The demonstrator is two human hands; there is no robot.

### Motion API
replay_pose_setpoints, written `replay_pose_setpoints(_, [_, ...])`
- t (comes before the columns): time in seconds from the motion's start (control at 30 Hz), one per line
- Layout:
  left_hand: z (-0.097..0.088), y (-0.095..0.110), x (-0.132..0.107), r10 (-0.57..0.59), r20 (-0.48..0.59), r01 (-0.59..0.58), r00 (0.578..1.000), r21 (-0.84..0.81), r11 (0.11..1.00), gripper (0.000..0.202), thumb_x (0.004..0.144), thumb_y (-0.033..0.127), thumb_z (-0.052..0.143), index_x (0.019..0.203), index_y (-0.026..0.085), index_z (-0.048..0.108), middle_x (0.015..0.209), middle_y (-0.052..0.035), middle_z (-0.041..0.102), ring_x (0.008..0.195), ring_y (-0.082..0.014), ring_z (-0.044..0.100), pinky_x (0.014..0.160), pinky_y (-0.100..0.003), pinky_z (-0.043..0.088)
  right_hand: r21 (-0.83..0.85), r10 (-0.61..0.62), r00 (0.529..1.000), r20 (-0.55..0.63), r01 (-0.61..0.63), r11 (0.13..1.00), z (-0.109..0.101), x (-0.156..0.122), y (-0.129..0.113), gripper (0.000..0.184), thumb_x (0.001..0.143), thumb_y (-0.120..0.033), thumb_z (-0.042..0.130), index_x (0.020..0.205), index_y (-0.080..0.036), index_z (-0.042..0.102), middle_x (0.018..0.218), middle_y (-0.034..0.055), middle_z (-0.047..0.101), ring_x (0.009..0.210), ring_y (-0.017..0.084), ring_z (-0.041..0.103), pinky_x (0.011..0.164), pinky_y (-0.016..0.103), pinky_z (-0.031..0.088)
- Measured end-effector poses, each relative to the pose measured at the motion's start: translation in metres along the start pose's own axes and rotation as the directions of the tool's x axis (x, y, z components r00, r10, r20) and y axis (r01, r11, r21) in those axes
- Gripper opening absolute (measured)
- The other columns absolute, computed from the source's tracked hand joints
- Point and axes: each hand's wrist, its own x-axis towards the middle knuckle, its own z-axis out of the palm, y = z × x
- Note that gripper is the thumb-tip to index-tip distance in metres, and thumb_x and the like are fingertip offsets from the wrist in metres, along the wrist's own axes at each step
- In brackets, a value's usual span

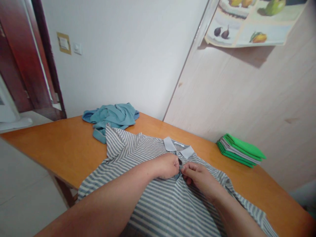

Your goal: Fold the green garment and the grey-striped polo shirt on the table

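Note:
A grey-and-white striped polo shirt (158, 197) with a pale grey collar (169, 144) lies spread out, front up. At its front opening, just below the collar, both of my hands meet. My left hand (168, 165) is closed in a fist on the left edge of the placket. Facing it, my right hand (196, 174) pinches the other edge between thumb and fingers. A small dark gap shows between the two hands. Whether a button is in my fingers is hidden.
The shirt covers much of an orange-brown wooden table (66, 144). A crumpled teal garment (113, 115) lies at the back left. Folded green and grey cloths (240, 149) are stacked at the back right, near the wall (123, 59). Fruit paintings (249, 24) hang above.

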Motion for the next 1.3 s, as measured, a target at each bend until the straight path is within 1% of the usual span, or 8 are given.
replay_pose_setpoints(0.3, [0.001,0.003,-0.002,-0.007,-0.048,0.007,0.999,0.008,1.0,0.017,0.076,0.016,0.055,0.074,0.016,0.072,0.068,-0.0014,0.068,0.059,-0.0139,0.053,0.053,-0.022,0.035,0.001,0.012,1.0,0.01,-0.012,1.0,-0.002,0.002,0.005,0.026,0.081,-0.041,0.06,0.07,-0.018,0.061,0.062,-0.0008,0.058,0.055,0.011,0.049,0.054,0.025,0.031])
replay_pose_setpoints(0.43, [0.001,0.005,-0.002,0.011,-0.05,-0.01,0.999,0.029,1.0,0.019,0.078,0.015,0.053,0.072,0.017,0.072,0.068,-0.0016,0.068,0.06,-0.014,0.054,0.054,-0.022,0.035,0.023,-0.008,0.999,0.049,0.007,1.0,-0.005,0.003,0.009,0.015,0.077,-0.032,0.062,0.072,-0.018,0.063,0.062,-0.0023,0.057,0.056,0.01,0.048,0.054,0.024,0.031])
replay_pose_setpoints(0.57, [0.003,0.005,-0.002,0.005,-0.083,-0.004,0.997,0.018,1.0,0.017,0.076,0.015,0.054,0.071,0.017,0.07,0.068,-0.0004,0.067,0.06,-0.0135,0.054,0.053,-0.022,0.034,-0.009,-0.034,0.999,0.036,0.034,0.999,-0.003,0.003,0.008,0.01,0.073,-0.027,0.063,0.071,-0.018,0.06,0.057,-0.0048,0.052,0.054,0.01,0.044,0.053,0.024,0.028])
replay_pose_setpoints(0.83, [0.001,0.006,-0.004,-0.094,-0.108,0.074,0.99,-0.177,0.981,0.015,0.071,0.012,0.054,0.072,0.017,0.067,0.061,0.0034,0.059,0.061,-0.0126,0.053,0.052,-0.021,0.032,-0.151,-0.118,0.993,-0.03,0.112,0.982,0.004,0.003,0.01,0.007,0.073,-0.026,0.059,0.071,-0.02,0.057,0.058,-0.0053,0.049,0.053,0.01,0.039,0.051,0.024,0.027])
replay_pose_setpoints(0.93, [0.0,0.007,-0.005,-0.133,-0.062,0.113,0.989,-0.259,0.959,0.012,0.074,0.019,0.054,0.073,0.016,0.065,0.054,0.0042,0.054,0.055,-0.0122,0.049,0.049,-0.023,0.028,-0.209,-0.145,0.987,-0.062,0.129,0.969,0.007,0.003,0.011,0.007,0.073,-0.026,0.058,0.071,-0.019,0.058,0.059,-0.0045,0.051,0.056,0.011,0.042,0.053,0.024,0.029])
replay_pose_setpoints(1.0, [-0.001,0.008,-0.006,-0.143,-0.065,0.12,0.988,-0.284,0.951,0.012,0.074,0.024,0.056,0.077,0.016,0.065,0.053,0.0047,0.053,0.053,-0.0123,0.049,0.048,-0.023,0.027,-0.235,-0.157,0.985,-0.077,0.135,0.963,0.007,0.003,0.011,0.008,0.073,-0.027,0.059,0.071,-0.019,0.059,0.061,-0.004,0.051,0.058,0.012,0.043,0.054,0.024,0.031])
replay_pose_setpoints(1.13, [-0.001,0.008,-0.005,-0.135,-0.131,0.098,0.982,-0.256,0.962,0.014,0.069,0.018,0.06,0.082,0.016,0.065,0.06,0.005,0.056,0.059,-0.0119,0.051,0.05,-0.021,0.029,-0.266,-0.181,0.98,-0.08,0.154,0.952,0.008,0.002,0.011,0.009,0.075,-0.027,0.059,0.072,-0.019,0.059,0.061,-0.0043,0.051,0.058,0.011,0.043,0.054,0.024,0.031])
replay_pose_setpoints(1.3, [0.001,0.004,-0.004,-0.094,-0.117,0.069,0.989,-0.199,0.978,0.012,0.068,0.013,0.057,0.075,0.017,0.066,0.067,0.0029,0.061,0.066,-0.013,0.054,0.053,-0.022,0.031,-0.292,-0.2,0.977,-0.068,0.172,0.941,0.009,0.001,0.01,0.008,0.076,-0.026,0.06,0.071,-0.019,0.059,0.06,-0.0048,0.052,0.057,0.011,0.043,0.053,0.024,0.03])
